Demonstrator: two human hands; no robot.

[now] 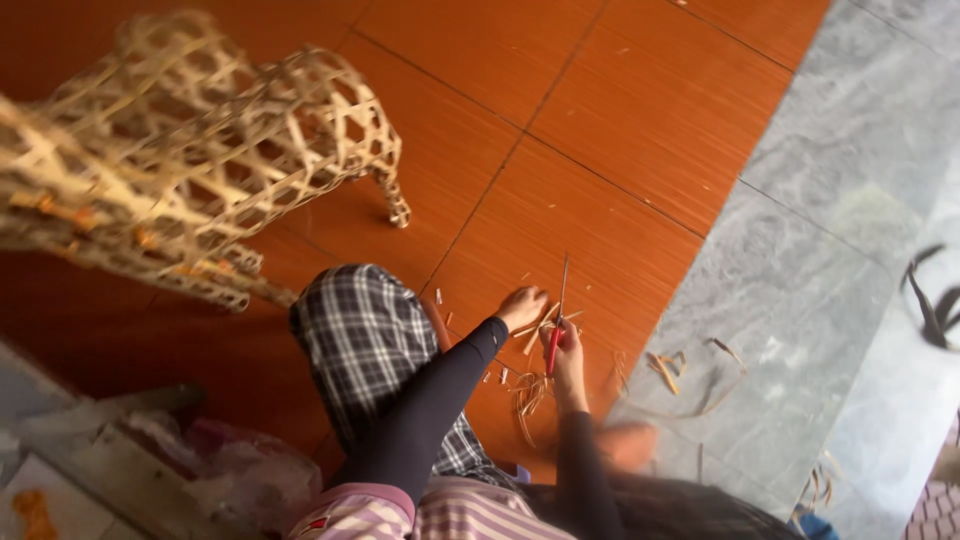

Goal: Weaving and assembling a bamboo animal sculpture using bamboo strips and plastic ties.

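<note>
Two hands: right hand (568, 345) grips red-handled scissors (558, 318), left hand (522, 306) pinches bamboo strips (533, 338).

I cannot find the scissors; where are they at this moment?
In the head view, the red-handled scissors are in the right hand, blades pointing up, just right of the left hand, above the cut strips on the orange floor.

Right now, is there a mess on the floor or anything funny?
Yes. Thin cane strips and snipped bits lie scattered on the orange floor tiles around the left hand and the right hand holding red-handled scissors. More curled strips lie on the grey stone.
</note>
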